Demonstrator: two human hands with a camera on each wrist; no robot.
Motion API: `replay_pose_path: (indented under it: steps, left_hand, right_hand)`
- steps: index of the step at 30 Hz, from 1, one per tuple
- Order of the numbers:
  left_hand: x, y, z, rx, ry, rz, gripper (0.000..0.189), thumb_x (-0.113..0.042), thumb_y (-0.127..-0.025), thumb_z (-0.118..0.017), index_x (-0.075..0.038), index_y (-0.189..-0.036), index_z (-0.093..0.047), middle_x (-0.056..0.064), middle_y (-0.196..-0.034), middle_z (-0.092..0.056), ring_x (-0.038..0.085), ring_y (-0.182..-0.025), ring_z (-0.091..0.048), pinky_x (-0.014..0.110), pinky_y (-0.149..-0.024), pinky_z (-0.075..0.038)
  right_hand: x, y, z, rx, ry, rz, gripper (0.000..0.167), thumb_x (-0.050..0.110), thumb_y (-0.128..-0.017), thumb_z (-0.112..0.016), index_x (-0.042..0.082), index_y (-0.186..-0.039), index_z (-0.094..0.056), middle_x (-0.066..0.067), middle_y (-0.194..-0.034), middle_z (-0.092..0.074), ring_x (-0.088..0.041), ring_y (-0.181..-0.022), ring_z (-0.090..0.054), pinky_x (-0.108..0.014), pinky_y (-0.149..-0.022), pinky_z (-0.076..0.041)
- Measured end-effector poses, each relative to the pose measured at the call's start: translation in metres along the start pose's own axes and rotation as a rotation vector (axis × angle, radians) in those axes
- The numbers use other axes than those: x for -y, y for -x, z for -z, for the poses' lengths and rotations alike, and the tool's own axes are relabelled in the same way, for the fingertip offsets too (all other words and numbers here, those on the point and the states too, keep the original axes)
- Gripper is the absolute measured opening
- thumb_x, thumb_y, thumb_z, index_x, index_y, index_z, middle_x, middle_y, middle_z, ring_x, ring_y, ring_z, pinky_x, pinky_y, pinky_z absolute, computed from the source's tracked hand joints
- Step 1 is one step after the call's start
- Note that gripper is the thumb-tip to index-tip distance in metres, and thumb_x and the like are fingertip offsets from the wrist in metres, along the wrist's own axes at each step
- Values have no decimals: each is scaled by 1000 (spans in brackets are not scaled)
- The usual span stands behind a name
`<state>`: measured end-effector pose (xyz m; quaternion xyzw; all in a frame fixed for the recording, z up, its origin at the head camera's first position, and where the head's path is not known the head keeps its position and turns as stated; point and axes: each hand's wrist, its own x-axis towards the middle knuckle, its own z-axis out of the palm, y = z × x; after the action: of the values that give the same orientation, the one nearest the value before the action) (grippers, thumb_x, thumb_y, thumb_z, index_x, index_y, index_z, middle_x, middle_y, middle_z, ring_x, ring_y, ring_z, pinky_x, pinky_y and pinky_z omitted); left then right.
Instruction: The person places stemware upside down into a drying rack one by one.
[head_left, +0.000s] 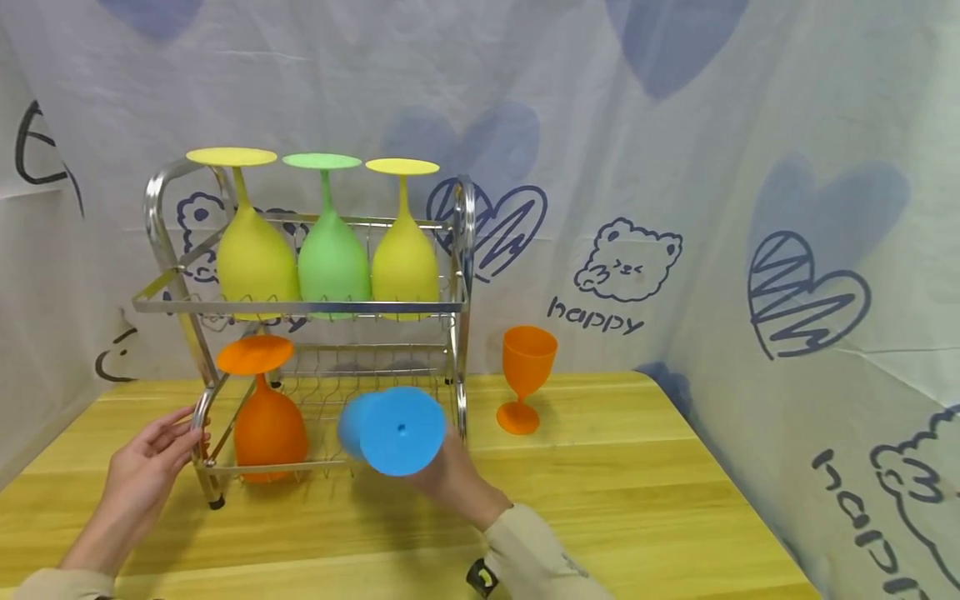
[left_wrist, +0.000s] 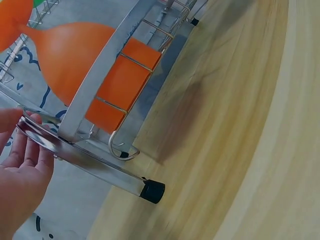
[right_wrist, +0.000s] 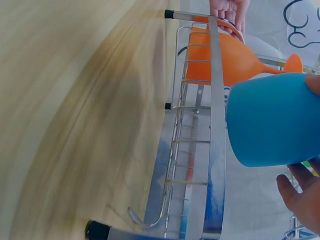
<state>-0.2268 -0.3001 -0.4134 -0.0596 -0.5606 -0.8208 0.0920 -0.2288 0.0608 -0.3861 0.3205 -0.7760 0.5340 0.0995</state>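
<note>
In my right hand (head_left: pixel 448 477) I hold a blue goblet (head_left: pixel 402 430), tilted with its round base toward the head camera, at the front of the rack's lower shelf. The right wrist view shows the goblet's blue cup (right_wrist: pixel 275 120) near the front rail, fingers around its side. My left hand (head_left: pixel 153 467) grips the left front leg of the metal two-tier rack (head_left: pixel 300 307). Beside that hand an orange goblet (head_left: pixel 270 429) stands upside down on the lower shelf.
Upside down on the upper shelf are a yellow goblet (head_left: pixel 257 258), a green goblet (head_left: pixel 333 262) and another yellow goblet (head_left: pixel 405 262). An orange goblet (head_left: pixel 528 367) stands upright on the wooden table (head_left: pixel 630 483), right of the rack. A printed cloth (head_left: pixel 562 167) hangs behind.
</note>
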Motion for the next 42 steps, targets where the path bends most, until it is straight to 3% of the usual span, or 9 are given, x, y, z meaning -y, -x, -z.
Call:
replay_pose_path:
  steps: [9,17,22,27,35,38,42]
  left_hand:
    - [5,-4,4,17,35,-44,33,2,-93,-60,-22,-112,-69,-4,-98,-69,7,-88,-66,15,-76,-53]
    - [11,-6,7,0,41,-68,34,4,-93,-59,-20,-115,-69,-3,-97,-68,8,-87,-67,15,-75,-53]
    - [18,-10,15,-9,5,-76,35,3,-94,-58,-21,-118,-67,-4,-98,-67,7,-88,-66,15,-76,-53]
    - [25,-14,25,-3,-49,-85,37,1,-94,-59,-21,-124,-64,-6,-102,-67,7,-91,-66,16,-78,-53]
    - [12,-4,7,8,20,-95,37,6,-94,-56,-21,-118,-67,-4,-100,-67,7,-89,-65,15,-76,-52]
    - [19,-9,16,-8,-11,-97,37,4,-94,-58,-20,-121,-65,-5,-102,-67,7,-90,-65,15,-77,-52]
    - [39,-21,40,-6,-42,-110,40,-6,-91,-67,-17,-129,-62,-4,-106,-67,8,-93,-66,17,-80,-53]
  right_hand:
    - [8,-25,-13,2,92,-56,88,20,-76,-85,14,-147,-35,-5,-139,-49,-20,-124,-49,-40,-99,-45]
    - [2,-44,-25,47,199,-10,84,25,-81,-81,14,-149,-33,-4,-142,-48,-19,-128,-47,-41,-102,-43]
    - [0,-53,-33,99,232,-121,77,31,-83,-78,13,-146,-39,-2,-141,-49,-21,-126,-49,-42,-99,-46]
    - [-4,-59,-41,135,191,-218,74,33,-84,-76,11,-145,-41,-3,-142,-48,-23,-122,-52,-39,-94,-50]
    - [-9,-64,-51,160,218,-291,77,43,-86,-72,14,-148,-39,-3,-142,-48,-24,-118,-55,-37,-90,-52]
    - [-10,-64,-53,173,242,-282,75,43,-87,-71,12,-148,-39,-5,-142,-48,-24,-119,-54,-37,-90,-52]
    - [-12,-63,-54,183,250,-284,73,42,-89,-69,9,-146,-40,-6,-141,-49,-24,-119,-54,-37,-91,-52]
